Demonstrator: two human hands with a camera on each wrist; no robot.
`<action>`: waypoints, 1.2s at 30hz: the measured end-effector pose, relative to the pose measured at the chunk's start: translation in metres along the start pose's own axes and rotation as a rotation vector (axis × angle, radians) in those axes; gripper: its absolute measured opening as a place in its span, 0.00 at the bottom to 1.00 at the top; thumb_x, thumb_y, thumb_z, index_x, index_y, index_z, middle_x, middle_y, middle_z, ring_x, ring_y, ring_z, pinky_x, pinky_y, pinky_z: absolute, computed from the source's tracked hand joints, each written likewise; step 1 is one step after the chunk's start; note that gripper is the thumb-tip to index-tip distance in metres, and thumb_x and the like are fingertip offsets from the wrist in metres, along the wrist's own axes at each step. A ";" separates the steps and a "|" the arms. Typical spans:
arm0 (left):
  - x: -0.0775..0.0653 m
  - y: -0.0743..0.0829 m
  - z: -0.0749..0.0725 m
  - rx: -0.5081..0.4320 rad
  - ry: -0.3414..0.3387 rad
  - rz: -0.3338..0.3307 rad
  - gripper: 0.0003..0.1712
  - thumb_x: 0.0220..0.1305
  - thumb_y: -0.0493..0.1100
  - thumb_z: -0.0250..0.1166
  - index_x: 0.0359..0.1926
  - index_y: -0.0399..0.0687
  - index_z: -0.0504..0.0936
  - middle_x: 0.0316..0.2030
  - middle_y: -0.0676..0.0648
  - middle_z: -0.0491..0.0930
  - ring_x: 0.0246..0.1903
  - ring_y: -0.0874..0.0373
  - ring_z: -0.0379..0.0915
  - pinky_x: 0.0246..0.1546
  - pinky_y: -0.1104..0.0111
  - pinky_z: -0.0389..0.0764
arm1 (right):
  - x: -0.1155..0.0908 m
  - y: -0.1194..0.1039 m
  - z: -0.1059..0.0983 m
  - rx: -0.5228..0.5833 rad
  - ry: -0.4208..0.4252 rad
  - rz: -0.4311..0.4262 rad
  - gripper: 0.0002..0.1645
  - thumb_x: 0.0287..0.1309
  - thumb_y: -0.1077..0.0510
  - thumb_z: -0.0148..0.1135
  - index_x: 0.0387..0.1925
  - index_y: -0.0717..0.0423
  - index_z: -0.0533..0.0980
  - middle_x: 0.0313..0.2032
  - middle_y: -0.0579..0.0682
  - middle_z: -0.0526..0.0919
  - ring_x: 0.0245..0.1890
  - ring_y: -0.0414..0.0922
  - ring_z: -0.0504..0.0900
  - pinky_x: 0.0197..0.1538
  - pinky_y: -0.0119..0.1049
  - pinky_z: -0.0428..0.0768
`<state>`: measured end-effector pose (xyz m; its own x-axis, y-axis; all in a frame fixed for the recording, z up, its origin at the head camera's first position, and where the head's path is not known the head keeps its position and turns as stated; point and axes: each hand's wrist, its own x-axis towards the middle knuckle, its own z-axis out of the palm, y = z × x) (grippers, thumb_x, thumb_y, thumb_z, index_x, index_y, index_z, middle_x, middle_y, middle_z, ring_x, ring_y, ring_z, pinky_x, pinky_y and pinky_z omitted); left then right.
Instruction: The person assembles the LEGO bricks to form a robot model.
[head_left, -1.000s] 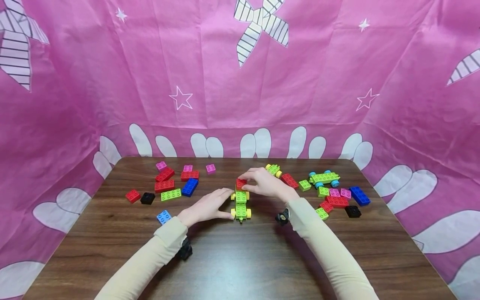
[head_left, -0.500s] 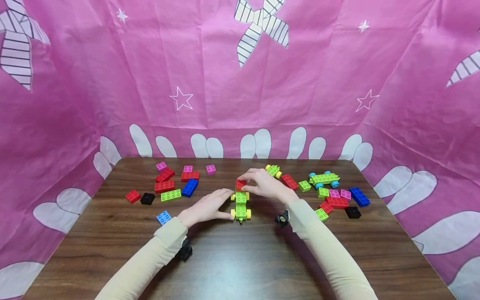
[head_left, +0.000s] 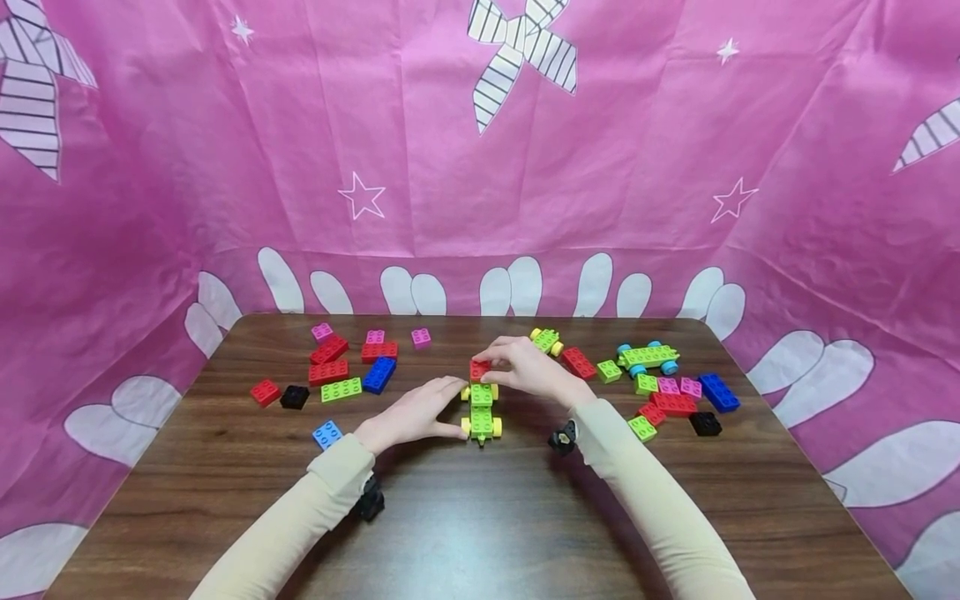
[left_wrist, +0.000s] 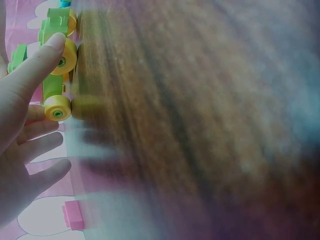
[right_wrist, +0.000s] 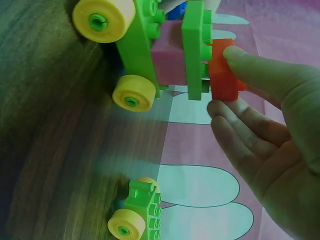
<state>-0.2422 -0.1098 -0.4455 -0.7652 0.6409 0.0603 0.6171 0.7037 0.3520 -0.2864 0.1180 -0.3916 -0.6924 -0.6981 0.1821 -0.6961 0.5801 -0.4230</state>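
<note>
A lime-green toy car base with yellow wheels (head_left: pixel 482 427) stands mid-table. In the right wrist view a pink brick (right_wrist: pixel 169 52) sits on it, topped by a lime-green brick (right_wrist: pixel 193 50). My right hand (head_left: pixel 525 367) pinches a red brick (right_wrist: pixel 223 70) between thumb and fingers, right at the studs of that top green brick. My left hand (head_left: pixel 420 412) lies along the car's left side. Its thumb touches a yellow wheel (left_wrist: pixel 64 57) and its index finger reaches the far wheel (left_wrist: pixel 58 108); the other fingers extend straight, holding nothing.
Red, pink, green and black bricks and a dark blue brick (head_left: pixel 379 375) lie at the left, with a light blue brick (head_left: pixel 327 434) nearer. At the right are a car base with cyan wheels (head_left: pixel 648 357), a small yellow-wheeled base (head_left: pixel 547 341) and several more bricks.
</note>
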 end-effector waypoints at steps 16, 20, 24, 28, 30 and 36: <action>0.000 0.003 -0.001 0.010 0.015 0.019 0.48 0.52 0.63 0.66 0.65 0.39 0.63 0.63 0.43 0.68 0.62 0.51 0.65 0.60 0.56 0.72 | -0.002 0.004 0.002 -0.022 0.028 -0.013 0.18 0.58 0.52 0.62 0.50 0.51 0.80 0.42 0.47 0.83 0.38 0.40 0.80 0.41 0.35 0.81; 0.001 0.002 -0.001 0.004 0.003 0.007 0.49 0.51 0.64 0.66 0.66 0.40 0.63 0.63 0.44 0.68 0.63 0.51 0.65 0.61 0.56 0.71 | -0.003 0.004 0.002 -0.022 0.024 -0.003 0.19 0.58 0.51 0.62 0.51 0.51 0.79 0.42 0.47 0.82 0.38 0.40 0.80 0.41 0.35 0.81; 0.002 0.000 -0.001 -0.025 -0.017 -0.010 0.49 0.51 0.65 0.66 0.66 0.42 0.63 0.63 0.45 0.68 0.63 0.52 0.64 0.62 0.57 0.71 | -0.004 0.004 0.003 -0.029 0.033 0.002 0.20 0.58 0.50 0.62 0.51 0.50 0.79 0.42 0.45 0.82 0.38 0.39 0.79 0.40 0.31 0.80; 0.005 -0.002 -0.004 -0.068 -0.030 -0.026 0.48 0.51 0.65 0.66 0.66 0.42 0.64 0.62 0.45 0.69 0.63 0.52 0.64 0.62 0.56 0.70 | -0.005 0.005 0.005 -0.032 0.044 0.004 0.20 0.59 0.50 0.62 0.52 0.50 0.78 0.41 0.45 0.81 0.36 0.38 0.78 0.37 0.27 0.79; 0.007 -0.003 -0.005 -0.089 -0.033 -0.037 0.47 0.52 0.65 0.66 0.65 0.42 0.65 0.62 0.45 0.69 0.63 0.52 0.64 0.62 0.55 0.70 | -0.006 0.006 0.006 -0.035 0.044 0.010 0.21 0.59 0.49 0.61 0.53 0.49 0.78 0.41 0.44 0.80 0.36 0.37 0.77 0.37 0.26 0.78; 0.011 -0.005 -0.007 -0.140 -0.013 -0.041 0.45 0.53 0.63 0.65 0.65 0.43 0.66 0.61 0.43 0.71 0.62 0.49 0.65 0.63 0.53 0.69 | -0.006 0.005 0.008 -0.052 0.043 0.011 0.22 0.60 0.49 0.60 0.55 0.49 0.77 0.42 0.44 0.79 0.35 0.36 0.75 0.37 0.26 0.77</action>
<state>-0.2545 -0.1083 -0.4398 -0.7866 0.6167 0.0314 0.5528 0.6806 0.4808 -0.2838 0.1219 -0.4022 -0.7069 -0.6736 0.2157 -0.6964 0.6094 -0.3790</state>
